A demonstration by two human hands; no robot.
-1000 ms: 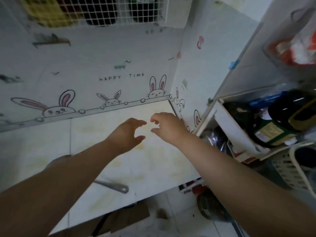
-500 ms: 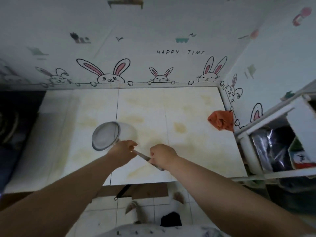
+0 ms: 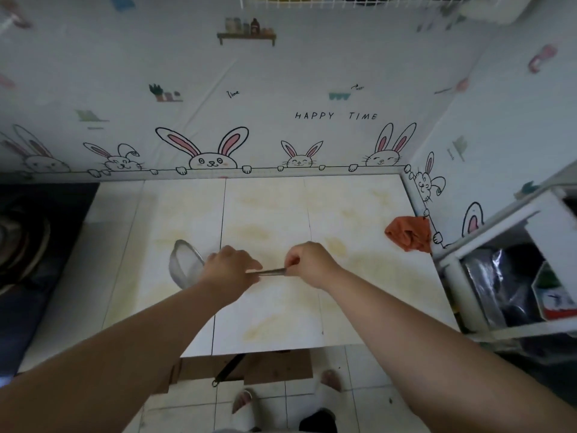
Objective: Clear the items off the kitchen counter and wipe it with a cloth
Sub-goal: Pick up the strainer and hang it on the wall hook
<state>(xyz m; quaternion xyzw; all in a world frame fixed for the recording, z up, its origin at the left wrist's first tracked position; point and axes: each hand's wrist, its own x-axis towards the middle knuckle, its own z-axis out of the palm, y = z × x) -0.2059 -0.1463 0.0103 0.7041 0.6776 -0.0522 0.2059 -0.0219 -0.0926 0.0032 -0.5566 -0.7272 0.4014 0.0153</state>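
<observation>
A metal mesh strainer (image 3: 184, 264) is held just above the stained white counter (image 3: 359, 292), its round basket tilted on edge at the left. My left hand (image 3: 231, 270) grips the handle near the basket. My right hand (image 3: 309, 264) pinches the far end of the thin metal handle (image 3: 271, 271). A crumpled orange cloth (image 3: 407, 234) lies on the counter at the right, against the side wall.
A dark stove (image 3: 34, 245) sits at the left end of the counter. A white shelf unit (image 3: 512, 276) with bags and packages stands at the right. A long black-handled tool (image 3: 228, 368) hangs below the counter's front edge. Rabbit-patterned walls close off the back and right.
My view swung left from the right corner to the counter's middle. Both hands took hold of the strainer's handle, and the basket has tipped from nearly flat onto its edge.
</observation>
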